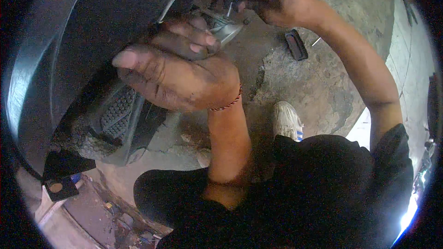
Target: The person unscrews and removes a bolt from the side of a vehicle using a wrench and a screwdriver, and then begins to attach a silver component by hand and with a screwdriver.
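My left hand is in the middle of the view, its fingers curled and the thumb stretched out to the left. It lies against a silver metal part; what its fingers close on, if anything, is hidden. At the top, my right hand has its fingers bent and pinched together beside that part. A thin, bright metal pin stands up close to the right fingertips; I cannot tell whether they grip it. Dark grime covers the fingers of both hands.
A large dark glossy panel fills the left side, above a textured black tread. On the stained concrete floor lie a black rectangular plastic piece and a thin white stick. A white shoe is below them.
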`<state>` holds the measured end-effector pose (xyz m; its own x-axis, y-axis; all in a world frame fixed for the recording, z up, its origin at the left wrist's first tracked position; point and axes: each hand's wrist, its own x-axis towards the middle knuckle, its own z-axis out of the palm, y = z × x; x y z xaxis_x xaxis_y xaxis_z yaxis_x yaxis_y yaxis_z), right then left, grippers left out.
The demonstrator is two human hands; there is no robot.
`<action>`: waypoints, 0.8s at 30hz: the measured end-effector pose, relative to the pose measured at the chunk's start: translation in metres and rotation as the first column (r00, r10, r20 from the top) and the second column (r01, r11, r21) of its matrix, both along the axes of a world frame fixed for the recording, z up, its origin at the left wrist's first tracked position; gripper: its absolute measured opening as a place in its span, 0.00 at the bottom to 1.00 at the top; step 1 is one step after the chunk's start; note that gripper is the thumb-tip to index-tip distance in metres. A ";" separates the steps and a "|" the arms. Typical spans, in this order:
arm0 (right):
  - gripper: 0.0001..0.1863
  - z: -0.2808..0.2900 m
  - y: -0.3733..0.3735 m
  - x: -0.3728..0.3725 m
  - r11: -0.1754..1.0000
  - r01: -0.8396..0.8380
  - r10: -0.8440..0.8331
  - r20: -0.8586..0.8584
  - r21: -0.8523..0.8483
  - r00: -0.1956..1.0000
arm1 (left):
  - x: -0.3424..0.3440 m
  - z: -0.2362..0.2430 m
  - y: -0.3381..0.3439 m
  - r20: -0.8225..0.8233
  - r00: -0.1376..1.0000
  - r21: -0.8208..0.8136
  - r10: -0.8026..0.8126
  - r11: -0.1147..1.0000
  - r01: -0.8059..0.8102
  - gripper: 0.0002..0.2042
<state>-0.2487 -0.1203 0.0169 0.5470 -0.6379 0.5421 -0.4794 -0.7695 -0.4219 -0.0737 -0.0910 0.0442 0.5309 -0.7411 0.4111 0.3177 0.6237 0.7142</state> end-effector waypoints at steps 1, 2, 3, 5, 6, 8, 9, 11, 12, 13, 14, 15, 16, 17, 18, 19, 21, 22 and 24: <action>0.15 0.002 0.000 0.000 1.000 0.004 -0.004 -0.003 -0.011 1.000 | 0.001 -0.001 -0.001 -0.015 0.999 -0.025 -0.040 0.999 0.040 0.23; 0.14 0.006 -0.001 0.004 1.000 0.007 -0.007 -0.005 -0.023 1.000 | 0.003 -0.001 -0.001 -0.026 0.997 -0.052 -0.079 0.996 0.077 0.23; 0.12 0.016 0.000 0.006 0.998 0.004 -0.009 -0.078 -0.060 0.997 | 0.004 0.000 0.000 -0.025 0.997 -0.050 -0.078 0.996 0.076 0.23; 0.10 0.023 0.004 0.009 0.995 -0.003 -0.012 -0.150 -0.097 0.989 | 0.004 0.003 0.001 -0.137 0.985 0.026 -0.100 0.994 0.105 0.23; 0.09 0.022 0.007 0.008 0.997 -0.002 0.007 -0.069 0.074 0.998 | 0.003 0.005 0.001 -0.136 0.986 0.025 -0.098 0.994 0.103 0.23; 0.08 0.030 0.013 0.010 0.970 -0.014 0.012 0.010 0.243 1.000 | -0.002 0.008 0.002 -0.145 0.989 0.079 -0.005 0.997 0.016 0.22; 0.08 0.041 0.017 0.012 0.938 0.041 -0.026 -0.047 0.343 0.999 | -0.001 0.006 0.002 -0.146 0.989 0.082 -0.004 0.996 0.016 0.22; 0.08 0.042 0.016 0.015 0.894 0.102 -0.061 -0.108 0.437 0.992 | 0.002 0.003 0.002 -0.101 0.994 0.041 -0.052 0.998 0.057 0.21; 0.09 0.036 0.012 0.019 0.922 0.046 -0.043 -0.019 0.385 0.999 | 0.003 0.003 0.002 -0.102 0.993 0.042 -0.054 0.997 0.058 0.21; 0.09 0.038 0.013 0.018 0.934 0.020 -0.031 0.026 0.356 0.999 | 0.003 0.004 0.002 -0.066 0.997 0.037 -0.037 0.999 0.039 0.21; 0.09 0.041 0.011 0.023 0.946 -0.017 -0.008 0.078 0.322 0.997 | 0.006 0.004 0.000 -0.021 1.000 0.028 -0.009 1.000 0.009 0.20; 0.11 0.066 0.019 0.025 0.872 0.075 -0.057 -0.051 0.484 0.997 | 0.005 0.006 0.002 -0.023 1.000 0.030 -0.009 1.000 0.009 0.20; 0.11 0.061 0.018 0.022 0.821 0.126 -0.074 -0.116 0.556 0.991 | 0.004 0.008 0.004 0.071 0.997 0.102 0.017 0.994 -0.024 0.24; 0.12 0.058 0.017 0.016 0.766 0.187 -0.087 -0.188 0.616 0.978 | 0.002 0.008 0.005 0.117 0.993 0.136 0.020 0.990 -0.036 0.26; 0.13 0.018 0.006 -0.003 0.844 0.212 -0.066 -0.297 0.493 0.952 | -0.002 0.009 0.007 0.162 0.987 0.168 0.016 0.985 -0.044 0.28; 0.14 -0.003 -0.002 -0.010 0.909 0.207 -0.049 -0.401 0.361 0.915 | 0.000 0.008 0.005 0.064 0.998 0.106 -0.007 0.994 0.000 0.24; 0.13 0.014 -0.002 0.006 0.902 0.199 -0.019 -0.425 0.383 0.905 | 0.005 0.007 0.000 -0.022 0.999 0.036 -0.025 0.999 0.026 0.20; 0.13 0.025 -0.001 0.013 0.892 0.199 0.008 -0.456 0.405 0.890 | 0.005 0.008 -0.001 -0.029 0.999 0.024 -0.014 1.000 0.015 0.20; 0.12 0.043 0.005 0.017 0.926 0.179 0.036 -0.548 0.333 0.836 | 0.003 0.009 0.001 -0.042 0.999 0.019 -0.003 1.000 0.004 0.20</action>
<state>-0.2319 -0.1156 0.0595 0.6246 -0.7750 -0.0956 -0.7571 -0.5710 -0.3174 -0.0703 -0.0904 0.0527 0.5446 -0.7507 0.3741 0.3496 0.6086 0.7123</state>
